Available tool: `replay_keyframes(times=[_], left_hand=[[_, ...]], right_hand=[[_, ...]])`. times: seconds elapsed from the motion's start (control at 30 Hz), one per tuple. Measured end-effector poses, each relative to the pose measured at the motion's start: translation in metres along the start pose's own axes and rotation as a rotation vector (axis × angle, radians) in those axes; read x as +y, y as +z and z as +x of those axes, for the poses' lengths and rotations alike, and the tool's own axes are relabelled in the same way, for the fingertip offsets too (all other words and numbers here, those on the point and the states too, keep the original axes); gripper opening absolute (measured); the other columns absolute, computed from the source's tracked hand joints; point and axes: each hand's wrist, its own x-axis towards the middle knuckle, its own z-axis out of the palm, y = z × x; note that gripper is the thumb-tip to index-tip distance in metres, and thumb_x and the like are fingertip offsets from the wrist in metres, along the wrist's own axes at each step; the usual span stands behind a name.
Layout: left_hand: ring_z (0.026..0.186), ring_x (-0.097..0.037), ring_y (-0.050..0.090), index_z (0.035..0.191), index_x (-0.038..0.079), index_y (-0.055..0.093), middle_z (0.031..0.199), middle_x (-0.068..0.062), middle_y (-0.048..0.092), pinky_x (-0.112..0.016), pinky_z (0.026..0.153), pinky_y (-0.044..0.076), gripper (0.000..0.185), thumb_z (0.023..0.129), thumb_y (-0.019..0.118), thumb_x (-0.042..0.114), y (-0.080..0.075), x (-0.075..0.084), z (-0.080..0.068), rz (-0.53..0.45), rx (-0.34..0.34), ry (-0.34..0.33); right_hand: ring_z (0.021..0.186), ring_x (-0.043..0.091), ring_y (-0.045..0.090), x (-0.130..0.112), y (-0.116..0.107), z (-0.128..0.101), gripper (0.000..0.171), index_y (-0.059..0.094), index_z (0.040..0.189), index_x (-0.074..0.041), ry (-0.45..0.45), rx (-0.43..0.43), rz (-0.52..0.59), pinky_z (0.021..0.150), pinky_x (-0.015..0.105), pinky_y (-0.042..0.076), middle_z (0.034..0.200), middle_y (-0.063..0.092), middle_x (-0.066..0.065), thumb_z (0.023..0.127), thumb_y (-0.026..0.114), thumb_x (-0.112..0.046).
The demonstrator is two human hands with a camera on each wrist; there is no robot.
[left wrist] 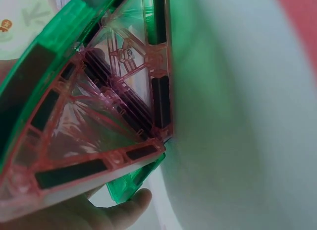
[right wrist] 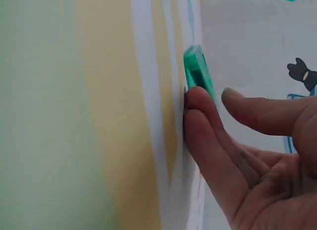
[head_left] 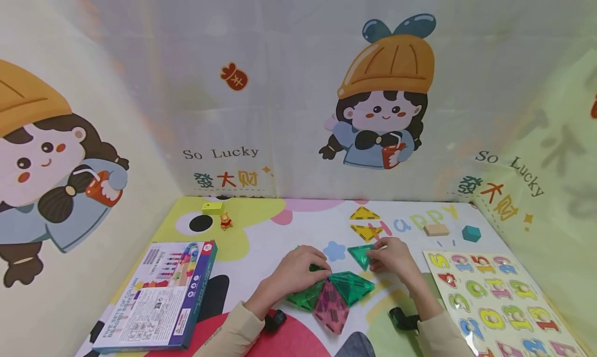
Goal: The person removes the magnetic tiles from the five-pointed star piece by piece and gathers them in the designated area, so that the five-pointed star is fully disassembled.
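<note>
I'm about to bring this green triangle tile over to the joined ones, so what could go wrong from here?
The right hand holds the green translucent triangle tile only by fingertips, so it may slip or twist. The left hand rests on the flat cluster of green and pink triangle tiles; a nudge could shift them apart. The two yellow triangle tiles lie just beyond and could get knocked.

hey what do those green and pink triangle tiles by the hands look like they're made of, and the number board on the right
The green triangle tile and pink tile look like glossy, see-through hard plastic: light passes through, and moulded ribs show inside. Dark bars along the pink tile's edges are likely magnets. The number board looks like painted wood, with thick cut-out digits on a pale base, though card or foam can't be ruled out.
</note>
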Motion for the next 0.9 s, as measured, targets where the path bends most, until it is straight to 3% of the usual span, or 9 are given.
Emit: replay_keyframes(times=[0.2,0.33,0.43,0.53,0.67,0.9], left_hand=[[0.121,-0.013,0.058,0.103,0.030,0.079,0.122,0.008,0.069,-0.045,0.107,0.045,0.019,0.096,0.064,0.038,0.002,0.002,-0.001,-0.018,-0.019,0.000],[0.122,-0.013,0.058,0.104,0.030,0.078,0.123,0.009,0.068,-0.045,0.107,0.044,0.019,0.096,0.064,0.038,0.001,0.003,-0.002,-0.034,-0.029,-0.011],[0.123,-0.013,0.057,0.104,0.031,0.078,0.123,0.010,0.068,-0.044,0.106,0.045,0.019,0.096,0.064,0.039,0.001,0.004,-0.002,-0.034,-0.031,-0.014],[0.122,-0.013,0.058,0.104,0.030,0.079,0.122,0.008,0.069,-0.042,0.104,0.047,0.018,0.096,0.064,0.038,0.001,0.003,-0.002,-0.022,-0.032,0.006],[0.117,-0.012,0.060,0.102,0.029,0.079,0.118,0.007,0.071,-0.039,0.101,0.048,0.017,0.095,0.065,0.037,-0.001,0.002,-0.005,-0.015,-0.030,0.048],[0.118,-0.013,0.059,0.100,0.030,0.079,0.117,0.008,0.070,-0.040,0.102,0.047,0.016,0.095,0.066,0.038,-0.007,-0.001,-0.017,-0.041,-0.049,0.043]], right_hand=[[0.063,0.021,0.069,0.003,-0.003,-0.007,0.032,0.062,0.115,0.006,-0.058,-0.020,-0.107,0.064,0.033,0.059,0.075,0.072,0.010,0.092,0.067,-0.015],[0.063,0.021,0.067,0.005,-0.005,-0.017,0.025,0.067,0.106,0.003,-0.120,-0.226,-0.090,0.063,0.035,0.058,0.075,0.069,0.008,0.094,0.066,-0.020],[0.061,0.020,0.068,0.007,-0.006,-0.023,0.027,0.068,0.105,0.002,-0.119,-0.412,-0.013,0.062,0.037,0.058,0.074,0.065,0.004,0.095,0.066,-0.023],[0.059,0.016,0.067,0.009,-0.004,-0.028,0.029,0.067,0.108,0.002,-0.094,-0.518,0.067,0.062,0.035,0.059,0.074,0.062,0.000,0.095,0.066,-0.024],[0.060,0.010,0.063,0.011,0.002,-0.030,0.029,0.064,0.111,0.005,-0.084,-0.560,0.151,0.060,0.029,0.057,0.074,0.065,-0.003,0.095,0.066,-0.019],[0.056,0.005,0.048,0.012,0.012,-0.035,0.031,0.060,0.115,0.006,-0.075,-0.581,0.234,0.059,0.026,0.052,0.058,0.047,-0.012,0.095,0.066,-0.017]])
